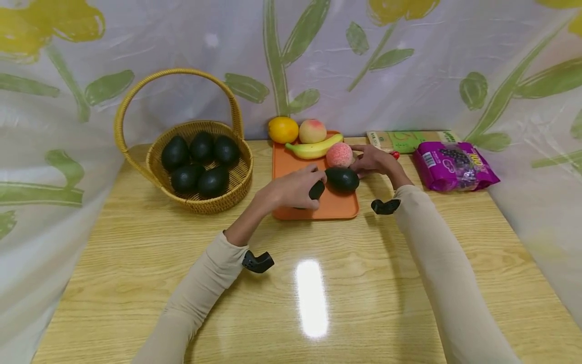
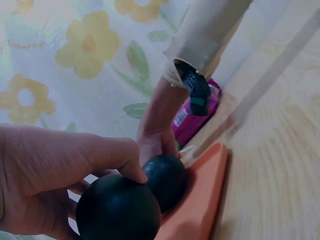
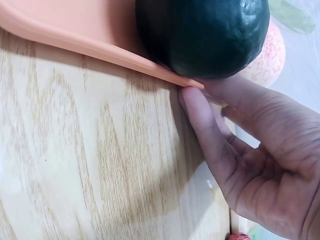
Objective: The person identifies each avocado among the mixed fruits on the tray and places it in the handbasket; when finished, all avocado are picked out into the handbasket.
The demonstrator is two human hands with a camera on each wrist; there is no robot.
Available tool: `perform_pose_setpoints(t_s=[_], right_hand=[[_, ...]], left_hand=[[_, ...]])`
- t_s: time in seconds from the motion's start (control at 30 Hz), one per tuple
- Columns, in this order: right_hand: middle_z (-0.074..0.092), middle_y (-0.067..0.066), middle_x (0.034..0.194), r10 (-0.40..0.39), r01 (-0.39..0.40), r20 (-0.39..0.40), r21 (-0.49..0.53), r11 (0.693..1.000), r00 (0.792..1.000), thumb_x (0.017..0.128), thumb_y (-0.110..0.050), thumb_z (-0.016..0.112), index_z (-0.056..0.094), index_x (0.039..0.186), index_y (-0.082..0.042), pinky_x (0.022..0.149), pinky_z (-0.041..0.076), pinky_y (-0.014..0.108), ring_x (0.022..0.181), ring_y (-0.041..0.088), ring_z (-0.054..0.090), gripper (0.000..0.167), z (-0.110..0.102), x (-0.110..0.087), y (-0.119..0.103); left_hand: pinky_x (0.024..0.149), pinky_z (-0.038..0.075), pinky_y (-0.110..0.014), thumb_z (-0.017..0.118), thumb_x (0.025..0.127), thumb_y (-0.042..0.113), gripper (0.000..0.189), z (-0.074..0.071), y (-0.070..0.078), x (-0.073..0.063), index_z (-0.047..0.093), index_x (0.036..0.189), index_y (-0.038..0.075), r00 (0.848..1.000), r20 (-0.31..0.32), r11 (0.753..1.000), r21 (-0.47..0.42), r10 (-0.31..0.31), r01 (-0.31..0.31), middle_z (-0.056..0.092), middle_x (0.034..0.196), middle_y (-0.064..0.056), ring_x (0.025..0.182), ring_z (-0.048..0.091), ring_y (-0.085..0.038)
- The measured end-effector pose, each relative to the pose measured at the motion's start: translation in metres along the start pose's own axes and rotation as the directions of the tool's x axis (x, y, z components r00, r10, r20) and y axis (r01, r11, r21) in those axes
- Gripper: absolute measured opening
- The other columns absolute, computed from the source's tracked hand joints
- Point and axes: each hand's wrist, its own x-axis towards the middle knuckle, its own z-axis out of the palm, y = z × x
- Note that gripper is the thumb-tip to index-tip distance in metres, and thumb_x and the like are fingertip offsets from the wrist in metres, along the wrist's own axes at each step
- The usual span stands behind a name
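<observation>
In the head view my left hand (image 1: 297, 188) grips a dark green avocado (image 1: 317, 190) over the front of the orange tray (image 1: 336, 210). Thumb and fingers curl round that avocado (image 2: 117, 210) in the left wrist view. A second avocado (image 1: 342, 180) lies on the tray near its right edge. My right hand (image 1: 374, 161) pinches the tray's right rim (image 3: 150, 67), one digit below it and another above, partly hidden behind the avocado (image 3: 205, 35). Beside these fingers sits a speckled pink peach (image 1: 339, 155). A banana (image 1: 314, 147), another peach (image 1: 312, 131) and an orange-yellow fruit (image 1: 283, 130) lie at the tray's back.
At the left stands a wicker basket (image 1: 223, 201) with a tall handle, holding several avocados (image 1: 186, 178). Right of the tray lie a purple snack package (image 1: 454, 166) and a green-and-brown flat packet (image 1: 409, 140). A flowered curtain (image 1: 327, 65) hangs behind the wooden table (image 1: 364, 283).
</observation>
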Motion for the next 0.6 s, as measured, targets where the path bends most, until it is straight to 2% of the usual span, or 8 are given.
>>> perform_pose_setpoints(t_s=[0.17, 0.33, 0.5, 0.6], right_hand=[[0.059, 0.021, 0.135, 0.002, -0.002, 0.009, 0.014, 1.000, 1.000, 0.093, -0.012, 0.071, 0.021, 0.169, -0.020, 0.069, 0.059, 0.022, 0.070, 0.005, 0.065, 0.092, 0.001, -0.001, -0.001], [0.061, 0.020, 0.131, 0.000, 0.000, 0.000, 0.013, 1.000, 1.000, 0.092, -0.012, 0.072, 0.022, 0.169, -0.019, 0.068, 0.060, 0.022, 0.070, 0.005, 0.066, 0.092, 0.000, -0.002, 0.000], [0.060, 0.021, 0.133, -0.002, 0.002, -0.001, 0.009, 1.000, 1.000, 0.093, -0.011, 0.072, 0.022, 0.169, -0.019, 0.068, 0.060, 0.022, 0.070, 0.005, 0.066, 0.091, 0.001, -0.001, 0.000], [0.059, 0.023, 0.137, 0.003, -0.004, 0.010, 0.016, 1.000, 1.000, 0.093, -0.011, 0.071, 0.021, 0.169, -0.020, 0.069, 0.060, 0.021, 0.070, 0.004, 0.065, 0.091, 0.002, 0.000, -0.001]], left_hand=[[0.084, 0.053, -0.033, 0.074, 0.089, 0.027, 0.063, -0.007, 0.000, -0.004, 0.054, 0.146, 0.008, 1.000, -0.021, 1.000, 0.003, -0.003, 0.003, 0.051, 0.133, -0.013, 0.101, 0.058, -0.025], [0.078, 0.052, -0.032, 0.075, 0.088, 0.026, 0.061, -0.014, -0.001, -0.006, 0.052, 0.141, 0.009, 0.998, -0.058, 1.000, -0.016, 0.006, -0.006, 0.056, 0.124, -0.014, 0.096, 0.058, -0.025], [0.070, 0.050, -0.029, 0.075, 0.087, 0.022, 0.058, -0.022, -0.004, -0.010, 0.050, 0.136, 0.007, 0.992, -0.124, 0.997, -0.071, 0.028, -0.037, 0.062, 0.110, -0.012, 0.087, 0.059, -0.025], [0.066, 0.047, -0.028, 0.075, 0.086, 0.021, 0.057, -0.027, -0.006, -0.014, 0.050, 0.134, 0.006, 0.985, -0.171, 0.996, -0.073, 0.036, -0.049, 0.062, 0.105, -0.012, 0.082, 0.058, -0.025]])
